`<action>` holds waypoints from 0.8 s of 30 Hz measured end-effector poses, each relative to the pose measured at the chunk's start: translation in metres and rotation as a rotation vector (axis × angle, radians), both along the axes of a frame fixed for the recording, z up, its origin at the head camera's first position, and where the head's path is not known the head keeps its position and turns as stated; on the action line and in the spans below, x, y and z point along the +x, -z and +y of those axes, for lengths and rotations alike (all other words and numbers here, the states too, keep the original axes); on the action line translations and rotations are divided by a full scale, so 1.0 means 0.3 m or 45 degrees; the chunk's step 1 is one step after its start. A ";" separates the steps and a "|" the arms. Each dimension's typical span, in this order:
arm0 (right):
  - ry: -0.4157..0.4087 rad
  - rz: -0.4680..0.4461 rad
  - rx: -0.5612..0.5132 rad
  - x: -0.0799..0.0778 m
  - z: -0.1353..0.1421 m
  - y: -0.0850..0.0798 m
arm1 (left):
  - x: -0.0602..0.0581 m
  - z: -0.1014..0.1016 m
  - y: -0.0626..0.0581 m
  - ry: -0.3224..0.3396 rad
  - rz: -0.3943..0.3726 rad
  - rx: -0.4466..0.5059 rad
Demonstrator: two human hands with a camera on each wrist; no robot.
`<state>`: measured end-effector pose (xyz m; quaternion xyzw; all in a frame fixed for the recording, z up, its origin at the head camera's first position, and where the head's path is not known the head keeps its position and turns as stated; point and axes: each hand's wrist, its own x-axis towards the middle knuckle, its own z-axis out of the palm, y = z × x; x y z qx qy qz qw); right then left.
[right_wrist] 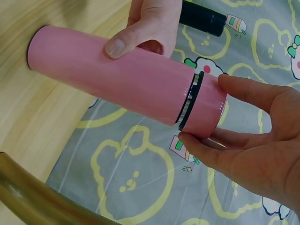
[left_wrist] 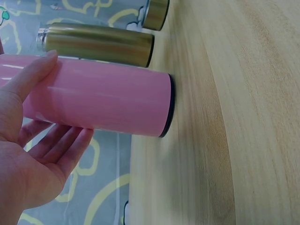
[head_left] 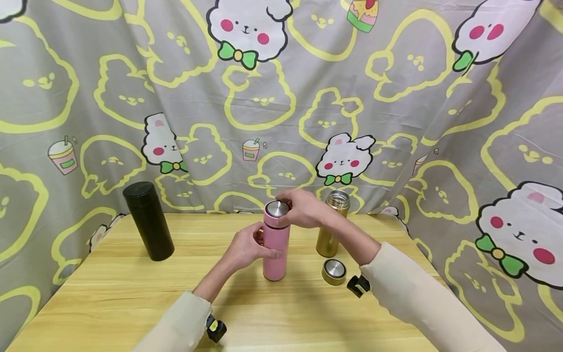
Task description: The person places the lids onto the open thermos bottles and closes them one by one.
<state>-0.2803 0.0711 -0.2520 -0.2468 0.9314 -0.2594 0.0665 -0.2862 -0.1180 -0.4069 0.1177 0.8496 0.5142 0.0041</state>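
A pink thermos flask (head_left: 275, 261) stands upright on the wooden table in the middle of the head view. My left hand (head_left: 250, 246) grips its body, thumb across the front and fingers round the far side. The fingers of my right hand (head_left: 303, 209) pinch the pink lid (right_wrist: 206, 105), which has a silver top. In the right wrist view a narrow gap with a black ring and a bit of metal shows between lid and body. To the right stands a gold thermos flask (head_left: 327, 242) with its steel mouth bare, partly hidden by my right forearm.
A gold lid (head_left: 334, 272) with a silver top lies on the table (head_left: 246, 313) in front of the gold flask. At the left a black flask (head_left: 149, 222) stands with its top on. A patterned curtain (head_left: 264, 122) hangs behind the table.
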 end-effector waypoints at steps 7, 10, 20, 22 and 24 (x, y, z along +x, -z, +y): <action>0.069 0.075 -0.035 -0.001 -0.003 0.019 | -0.003 0.000 0.004 0.006 0.005 0.010; 0.121 0.094 -0.044 0.003 -0.009 0.026 | -0.005 -0.001 0.004 0.004 0.015 0.008; 0.150 0.101 -0.032 0.011 -0.007 0.033 | -0.005 -0.004 0.004 0.007 0.017 0.007; 0.142 0.087 -0.026 0.012 -0.005 0.030 | -0.005 -0.003 0.006 0.010 0.017 0.008; 0.129 0.055 -0.030 0.013 -0.004 0.025 | -0.004 -0.004 0.008 0.011 0.015 0.012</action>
